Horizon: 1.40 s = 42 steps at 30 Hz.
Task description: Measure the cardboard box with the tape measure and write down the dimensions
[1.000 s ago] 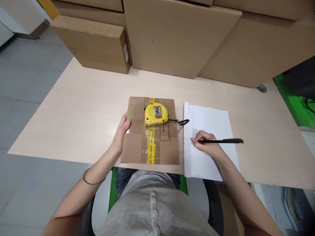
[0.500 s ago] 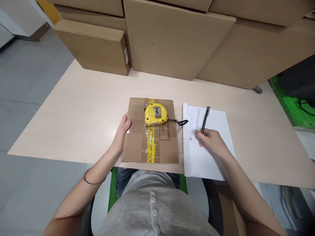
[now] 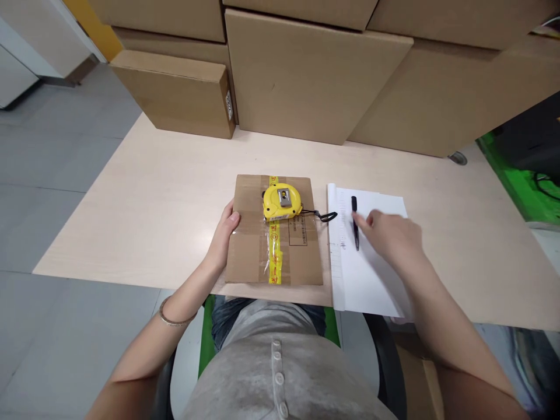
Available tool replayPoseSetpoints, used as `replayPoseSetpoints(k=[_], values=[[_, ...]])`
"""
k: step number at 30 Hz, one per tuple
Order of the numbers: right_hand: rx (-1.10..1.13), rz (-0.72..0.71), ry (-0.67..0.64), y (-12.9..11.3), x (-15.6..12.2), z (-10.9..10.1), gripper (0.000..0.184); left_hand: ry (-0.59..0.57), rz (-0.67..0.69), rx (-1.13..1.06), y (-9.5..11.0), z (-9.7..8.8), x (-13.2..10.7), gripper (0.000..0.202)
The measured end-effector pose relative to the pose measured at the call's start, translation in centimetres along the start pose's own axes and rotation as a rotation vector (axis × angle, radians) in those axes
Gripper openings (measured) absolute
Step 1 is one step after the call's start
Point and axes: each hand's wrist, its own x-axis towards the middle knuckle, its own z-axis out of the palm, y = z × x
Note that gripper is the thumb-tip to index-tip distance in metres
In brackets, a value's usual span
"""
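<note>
A flat cardboard box (image 3: 249, 245) with yellow printed tape lies near the table's front edge. My left hand (image 3: 222, 236) grips its left side, thumb over the top edge and the other fingers mostly hidden. On top of the box rests a yellow tape measure (image 3: 276, 204), its black wrist strap (image 3: 326, 216) reaching towards the paper. To the right is a white paper pad (image 3: 371, 280) with small handwriting near its left side. A black pen (image 3: 355, 224) lies on this paper. My right hand (image 3: 389, 233) is just right of it, thumb tip at the pen, the other fingers curled, blurred and partly hidden.
Large cardboard boxes (image 3: 315, 81) stand stacked along the back of the light wooden table (image 3: 175, 186). A smaller carton (image 3: 175, 93) stands at the back left. Black equipment with a cable (image 3: 540, 181) sits on a green surface at the far right.
The pen was held upright in my right hand; it now lies on the paper. My right hand has turned and shifted slightly right and up. My left hand keeps its place on the box.
</note>
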Motion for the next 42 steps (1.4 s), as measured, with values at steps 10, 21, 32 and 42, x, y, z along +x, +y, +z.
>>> replayPoseSetpoints(k=[10,21,32,42], values=[[0.3,-1.037,0.255,-12.2,0.0,-4.0,0.075,0.008,0.021,-0.012,-0.1,0.0,0.2,0.05],[0.563,-1.023,-0.07,-8.8,-0.1,-5.3,0.061,0.001,0.044,0.01,0.3,0.1,0.1,0.045],[1.201,-0.759,-0.041,-9.1,3.4,-3.9,0.055,0.034,0.326,0.136,-1.2,-2.0,-1.9,0.071],[1.397,-0.622,-0.021,-8.8,4.8,-2.6,0.059,0.352,0.599,0.767,-4.5,-3.6,-8.6,0.072]])
